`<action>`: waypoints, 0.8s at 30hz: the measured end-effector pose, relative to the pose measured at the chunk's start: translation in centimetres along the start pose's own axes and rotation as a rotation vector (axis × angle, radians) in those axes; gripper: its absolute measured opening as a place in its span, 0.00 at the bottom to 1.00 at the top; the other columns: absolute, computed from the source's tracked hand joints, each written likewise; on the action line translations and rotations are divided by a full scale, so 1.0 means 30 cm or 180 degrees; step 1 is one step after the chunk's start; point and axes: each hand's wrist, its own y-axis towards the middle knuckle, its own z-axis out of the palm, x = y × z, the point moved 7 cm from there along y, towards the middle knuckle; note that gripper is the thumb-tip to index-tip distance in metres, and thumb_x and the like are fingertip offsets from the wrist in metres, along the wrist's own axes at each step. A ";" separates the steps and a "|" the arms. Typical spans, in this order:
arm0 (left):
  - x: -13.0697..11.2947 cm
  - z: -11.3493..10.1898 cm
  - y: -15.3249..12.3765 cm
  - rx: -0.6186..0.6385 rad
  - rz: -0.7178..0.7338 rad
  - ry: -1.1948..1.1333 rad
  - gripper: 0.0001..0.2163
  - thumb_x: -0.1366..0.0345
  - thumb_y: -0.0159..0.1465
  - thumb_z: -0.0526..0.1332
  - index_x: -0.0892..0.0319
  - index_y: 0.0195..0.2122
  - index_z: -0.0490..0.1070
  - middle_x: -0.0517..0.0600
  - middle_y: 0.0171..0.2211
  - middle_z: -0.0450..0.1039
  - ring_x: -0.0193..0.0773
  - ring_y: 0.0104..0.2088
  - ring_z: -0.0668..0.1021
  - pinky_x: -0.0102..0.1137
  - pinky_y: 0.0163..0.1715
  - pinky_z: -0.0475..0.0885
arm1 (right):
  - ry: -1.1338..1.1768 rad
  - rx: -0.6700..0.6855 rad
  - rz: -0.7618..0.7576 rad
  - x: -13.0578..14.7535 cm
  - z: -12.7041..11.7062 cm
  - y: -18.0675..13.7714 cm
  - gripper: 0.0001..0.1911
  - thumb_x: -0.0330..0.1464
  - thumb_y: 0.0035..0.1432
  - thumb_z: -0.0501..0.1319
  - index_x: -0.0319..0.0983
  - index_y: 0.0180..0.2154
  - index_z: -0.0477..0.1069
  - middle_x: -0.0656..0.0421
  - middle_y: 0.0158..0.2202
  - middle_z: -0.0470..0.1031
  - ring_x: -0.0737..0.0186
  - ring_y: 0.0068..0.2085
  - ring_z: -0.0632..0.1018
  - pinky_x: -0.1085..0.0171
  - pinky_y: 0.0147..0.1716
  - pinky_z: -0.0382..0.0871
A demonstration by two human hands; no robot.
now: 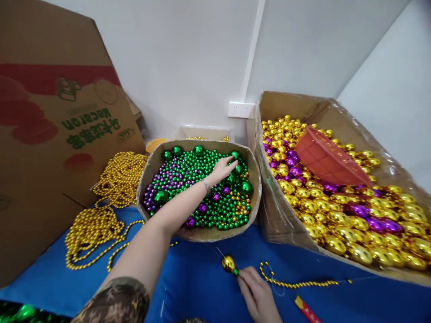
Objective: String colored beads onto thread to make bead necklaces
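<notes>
My left hand (225, 169) reaches over the cardboard box of beads (198, 234), fingers stretched out and somewhat apart among large green balls (247, 187). Whether its fingertips touch one, I cannot tell. Small green and purple beads (202, 163) fill most of this box. Low in front of it, my right hand (259, 294) pinches a thin needle (219, 251) carrying a big gold ball (228, 263) and a small green bead (236, 272). Clear thread and a string of small gold beads (303, 285) lie beside that hand on the blue cloth (191, 278).
On the right, a large box (279, 220) holds gold and purple balls with a red plastic basket (330, 157) on top. Gold bead strings (90, 233) lie at left beside a tall carton (50, 179). A red and yellow packet (306, 309) lies at the front.
</notes>
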 end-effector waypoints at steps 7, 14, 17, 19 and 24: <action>0.265 -0.384 0.044 -0.0899 -0.0515 0.0825 0.15 0.67 0.67 0.47 0.64 0.47 0.71 0.61 0.48 0.73 0.49 0.53 0.71 0.43 0.56 0.61 | -0.0016 0.0103 0.0034 -0.012 0.014 0.034 0.13 0.32 0.68 0.50 0.41 0.39 0.74 0.56 0.31 0.73 0.65 0.30 0.77 0.71 0.31 0.73; 0.408 -0.329 0.120 -0.0403 -0.0437 0.1142 0.15 0.61 0.62 0.59 0.61 0.48 0.72 0.59 0.50 0.72 0.50 0.54 0.70 0.40 0.57 0.60 | 0.0054 0.0263 -0.0014 -0.014 0.050 0.078 0.13 0.32 0.68 0.50 0.41 0.37 0.72 0.57 0.30 0.73 0.65 0.30 0.77 0.71 0.30 0.72; 0.391 -0.234 0.095 -0.0291 -0.0306 0.1184 0.18 0.58 0.62 0.58 0.58 0.52 0.70 0.58 0.54 0.67 0.51 0.58 0.66 0.41 0.58 0.59 | 0.0102 0.0170 -0.0032 -0.023 0.053 0.089 0.13 0.33 0.68 0.49 0.40 0.37 0.72 0.57 0.30 0.73 0.65 0.29 0.77 0.71 0.30 0.72; 0.381 -0.186 0.054 -0.0238 -0.0300 0.1197 0.20 0.59 0.63 0.57 0.59 0.55 0.67 0.60 0.55 0.65 0.52 0.59 0.64 0.43 0.59 0.59 | 0.0135 0.0181 -0.0023 -0.032 0.061 0.090 0.13 0.33 0.68 0.49 0.40 0.36 0.71 0.57 0.29 0.72 0.66 0.29 0.77 0.72 0.29 0.72; 0.324 -0.102 -0.121 0.0130 -0.0059 0.1197 0.25 0.57 0.63 0.58 0.61 0.60 0.61 0.62 0.61 0.59 0.54 0.64 0.58 0.48 0.63 0.52 | 0.0209 0.0228 -0.0049 -0.042 0.077 0.083 0.12 0.33 0.68 0.50 0.41 0.39 0.72 0.57 0.31 0.74 0.66 0.29 0.77 0.72 0.29 0.73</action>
